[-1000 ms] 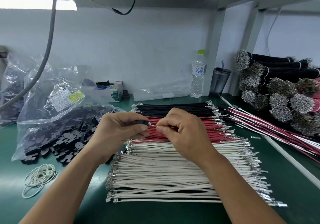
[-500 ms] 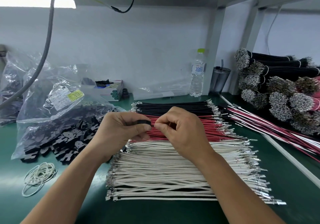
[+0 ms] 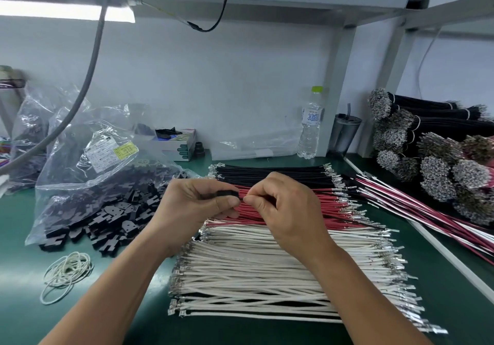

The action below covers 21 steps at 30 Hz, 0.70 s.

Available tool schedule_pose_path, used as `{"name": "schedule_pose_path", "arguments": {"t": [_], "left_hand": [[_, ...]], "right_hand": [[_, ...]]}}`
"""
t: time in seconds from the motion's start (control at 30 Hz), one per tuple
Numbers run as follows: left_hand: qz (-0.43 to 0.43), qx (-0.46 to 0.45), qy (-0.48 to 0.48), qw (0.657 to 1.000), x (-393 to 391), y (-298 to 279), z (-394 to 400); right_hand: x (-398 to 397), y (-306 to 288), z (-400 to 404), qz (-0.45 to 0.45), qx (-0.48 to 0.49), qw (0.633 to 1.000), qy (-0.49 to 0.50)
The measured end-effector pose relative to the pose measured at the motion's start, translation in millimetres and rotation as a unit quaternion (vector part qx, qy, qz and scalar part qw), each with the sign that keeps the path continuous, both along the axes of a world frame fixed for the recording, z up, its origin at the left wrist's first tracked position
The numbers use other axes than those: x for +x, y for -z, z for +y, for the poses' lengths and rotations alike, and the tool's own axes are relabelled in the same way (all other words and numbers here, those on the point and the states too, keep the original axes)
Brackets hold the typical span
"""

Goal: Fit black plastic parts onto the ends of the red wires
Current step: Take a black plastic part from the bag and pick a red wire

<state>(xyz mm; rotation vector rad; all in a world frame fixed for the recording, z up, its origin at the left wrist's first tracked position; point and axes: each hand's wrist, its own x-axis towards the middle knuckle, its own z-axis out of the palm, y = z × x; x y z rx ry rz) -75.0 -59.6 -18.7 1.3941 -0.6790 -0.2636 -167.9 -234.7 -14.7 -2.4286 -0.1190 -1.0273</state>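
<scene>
My left hand (image 3: 199, 204) pinches a small black plastic part (image 3: 227, 194) between thumb and forefinger. My right hand (image 3: 284, 211) faces it, fingertips closed on the end of a red wire whose tip meets the part's right edge. Both hands hover over a row of red wires (image 3: 330, 207) with metal terminals, lying between a row of black wires (image 3: 272, 174) and a wide row of white wires (image 3: 267, 272). A heap of loose black plastic parts (image 3: 107, 224) spills from a clear bag at the left. The wire's length is hidden inside my right fist.
A clear plastic bag (image 3: 80, 157) lies at left on the green bench mat (image 3: 24, 315). Rubber bands (image 3: 66, 275) lie front left. A water bottle (image 3: 311, 125), a dark cup (image 3: 346, 133) and a small box (image 3: 176, 144) stand at the back. Bundled wires (image 3: 438, 163) are stacked at right.
My two hands have closed together, and the wire's tip, apart from the black part a second ago, now touches it. The view has tilted slightly.
</scene>
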Motion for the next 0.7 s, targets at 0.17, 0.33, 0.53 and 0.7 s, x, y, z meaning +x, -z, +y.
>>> {"name": "schedule_pose_path", "arguments": {"t": [0.17,0.33,0.53,0.7], "left_hand": [[-0.003,0.024,-0.022,0.999,2,1,-3],[-0.009,0.024,-0.056,0.998,3,2,-1],[0.009,0.011,-0.054,0.998,8,4,-1],[0.024,0.029,-0.060,0.998,9,7,-1]], "right_hand": [[-16,-15,5,-0.049,-0.136,0.987,0.069],[-24,-1,41,0.229,-0.111,0.965,-0.067],[-21,2,43,0.248,-0.080,0.963,-0.063],[-20,0,49,0.248,-0.118,0.959,-0.073]]}}
